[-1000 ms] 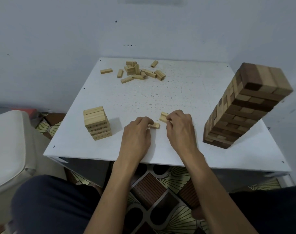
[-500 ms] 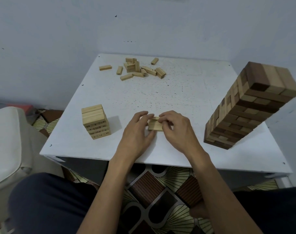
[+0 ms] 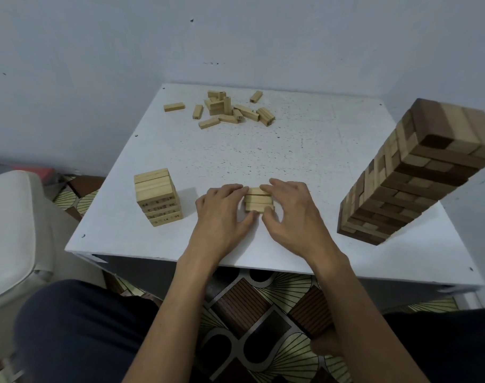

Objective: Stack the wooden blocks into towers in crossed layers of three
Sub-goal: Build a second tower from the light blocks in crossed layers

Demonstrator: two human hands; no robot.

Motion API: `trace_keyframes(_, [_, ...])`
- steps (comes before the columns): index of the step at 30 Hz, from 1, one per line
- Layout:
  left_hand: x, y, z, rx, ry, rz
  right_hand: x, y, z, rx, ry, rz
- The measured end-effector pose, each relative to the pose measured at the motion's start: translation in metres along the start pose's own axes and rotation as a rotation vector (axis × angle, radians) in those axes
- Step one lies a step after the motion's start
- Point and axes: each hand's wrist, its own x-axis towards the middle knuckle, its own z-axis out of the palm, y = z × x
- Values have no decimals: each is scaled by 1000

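Head view: two hands square up a row of three blocks (image 3: 259,200) on the near middle of the bench (image 3: 291,150).
The left hand (image 3: 222,217) and right hand (image 3: 294,217) hold it from either end, fingers curled round the row, thumbs on its near side. Light, stiff, smooth wood, I'd say: apt to slide, so best pinched across the short ends. A small tower (image 3: 158,197) stands just left.
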Motion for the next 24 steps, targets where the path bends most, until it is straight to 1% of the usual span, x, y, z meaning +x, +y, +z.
trace_keyframes(2, [-1, -1, 2, 13, -2, -2, 0, 0, 0, -22, -32, -5])
trace_keyframes(6, [0, -4, 2, -36, 21, 32, 0, 1, 1, -36, -24, -16])
trace_keyframes(10, [3, -2, 0, -41, -32, 76, -2, 2, 4, -25, -24, -22])
trace_keyframes(17, [-4, 1, -2, -3, -10, 42, -9, -1, 11, -149, 185, 7])
trace_keyframes(21, [-6, 3, -9, -7, -90, 31, -11, 0, 8, -124, 151, 8])
trace_keyframes(24, [-5, 0, -11, -58, -101, 55, -13, -4, 1, -99, 54, 30])
